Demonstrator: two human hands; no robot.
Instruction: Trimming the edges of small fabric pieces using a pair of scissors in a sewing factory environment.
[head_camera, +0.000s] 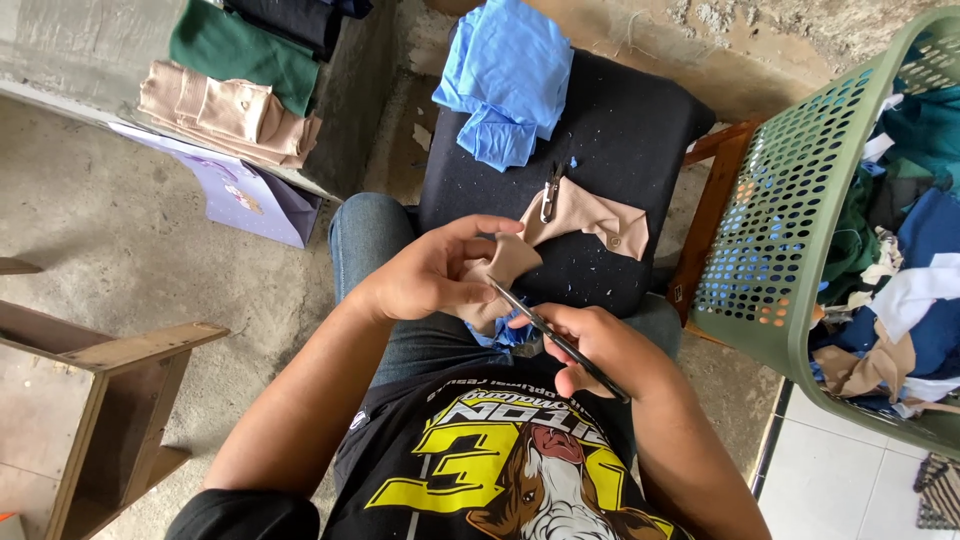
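Scissors (556, 340) are being gripped in the right hand (600, 350), blades meeting a beige fabric piece (505, 262) that the left hand (430, 275) is pinching taut near the dark stool (640, 130).

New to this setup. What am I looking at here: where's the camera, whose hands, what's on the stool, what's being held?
There is no machine here: a seated person works with two bare hands. The single picture comes from a camera on that person's head, looking down past their printed black shirt at their lap.

The left hand pinches a small piece of beige fabric. The right hand holds thin scissors, their tips at the fabric's edge.

In front stands a dark padded stool. On it lie folded blue cloth, a beige fabric piece with a button, a small metal snipper and tiny scraps.

To the right is a green perforated basket full of mixed cloth. At top left, folded beige and green garments sit on a ledge.
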